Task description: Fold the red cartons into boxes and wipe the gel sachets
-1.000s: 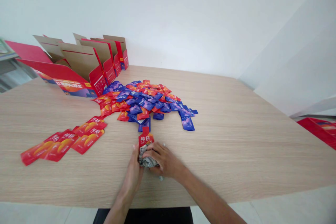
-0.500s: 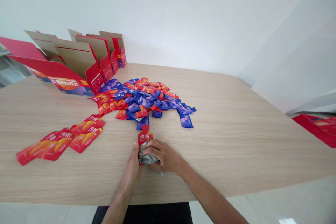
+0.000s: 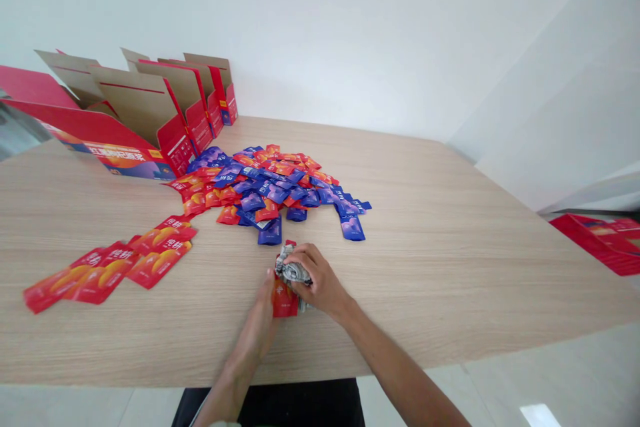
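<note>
Nearest the person, the left hand (image 3: 260, 320) lies flat with its fingers pressing a red sachet (image 3: 283, 299) onto the wooden surface (image 3: 450, 267). The right hand (image 3: 317, 280) has its fingers closed on a crumpled grey cloth (image 3: 291, 269) laid over the sachet's far end. Left lies a row of red sachets (image 3: 107, 265). Beyond, a heap of red and blue sachets (image 3: 270, 187). Farthest, open red cartons (image 3: 135, 117) stand by the wall.

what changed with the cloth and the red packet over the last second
The right hand has slid the crumpled grey cloth away from the person, up over the red packet, so its near end now shows and its far end is covered. The left hand still presses the packet's left edge. The packet pile, the row of red packets and the boxes lie as before.
</note>
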Available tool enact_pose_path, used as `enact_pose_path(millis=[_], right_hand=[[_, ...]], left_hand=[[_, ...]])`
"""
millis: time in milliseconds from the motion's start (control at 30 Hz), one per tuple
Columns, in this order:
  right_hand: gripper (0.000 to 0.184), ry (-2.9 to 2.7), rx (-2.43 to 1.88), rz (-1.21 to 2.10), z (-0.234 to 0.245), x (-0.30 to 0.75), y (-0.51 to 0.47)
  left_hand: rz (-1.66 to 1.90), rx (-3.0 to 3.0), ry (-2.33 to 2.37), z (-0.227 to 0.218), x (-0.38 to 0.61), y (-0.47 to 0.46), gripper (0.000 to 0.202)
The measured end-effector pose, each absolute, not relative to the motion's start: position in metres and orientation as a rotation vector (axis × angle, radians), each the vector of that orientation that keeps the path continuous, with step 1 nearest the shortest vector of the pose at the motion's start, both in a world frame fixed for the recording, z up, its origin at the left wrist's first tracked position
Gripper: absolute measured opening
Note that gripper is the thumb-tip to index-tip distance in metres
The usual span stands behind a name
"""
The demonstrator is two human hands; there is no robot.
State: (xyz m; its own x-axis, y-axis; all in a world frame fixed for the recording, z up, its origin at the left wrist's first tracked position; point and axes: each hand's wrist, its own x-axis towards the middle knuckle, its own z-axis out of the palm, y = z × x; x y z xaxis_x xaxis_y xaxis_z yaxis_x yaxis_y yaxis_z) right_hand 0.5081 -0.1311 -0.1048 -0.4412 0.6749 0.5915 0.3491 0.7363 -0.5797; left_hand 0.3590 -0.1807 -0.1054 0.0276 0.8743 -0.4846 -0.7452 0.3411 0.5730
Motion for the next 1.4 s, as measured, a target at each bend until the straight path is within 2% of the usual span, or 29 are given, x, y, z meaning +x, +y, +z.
enact_pose_path(millis=[200, 367, 433, 533, 667, 733, 867, 1033, 1100, 1233, 1400], right_hand=[[0.033, -2.430, -0.559, 0.412, -0.111, 0.508, -0.136], [0.030, -2.327, -0.638, 0.369, -0.105, 0.508, -0.135], [0.025, -2.202, -0.680, 0.367, -0.101, 0.509, -0.134], [0.022, -1.995, -0.713, 0.374, -0.094, 0.512, -0.131], [0.026, -1.859, -0.726, 0.345, -0.088, 0.516, -0.132], [0.030, -1.849, -0.698, 0.319, -0.086, 0.518, -0.133], [0.041, -1.956, -0.577, 0.325, -0.087, 0.520, -0.136], [0.033, -2.272, -0.420, 0.245, -0.096, 0.516, -0.137], [0.028, -2.388, -0.398, 0.220, -0.100, 0.511, -0.136], [0.026, -2.447, -0.563, 0.275, -0.105, 0.504, -0.136], [0.035, -2.167, -0.856, 0.400, -0.102, 0.504, -0.133]], left_hand=[[1.238, 0.063, 0.980, -0.077, 0.352, -0.171, 0.043], [1.241, -0.038, 0.925, -0.068, 0.349, -0.174, 0.044], [1.246, -0.035, 0.870, -0.071, 0.348, -0.176, 0.038], [1.233, 0.084, 0.787, -0.079, 0.345, -0.180, 0.016], [1.225, 0.193, 0.828, -0.086, 0.342, -0.179, 0.048], [1.235, 0.204, 0.905, -0.086, 0.341, -0.178, 0.053], [1.279, 0.204, 0.980, -0.083, 0.342, -0.178, 0.040], [1.313, 0.169, 0.959, -0.076, 0.344, -0.178, 0.020], [1.280, 0.108, 0.985, -0.072, 0.346, -0.178, 0.020], [1.242, 0.052, 1.041, -0.075, 0.348, -0.178, 0.034], [1.201, 0.209, 1.033, -0.087, 0.346, -0.185, 0.026]])
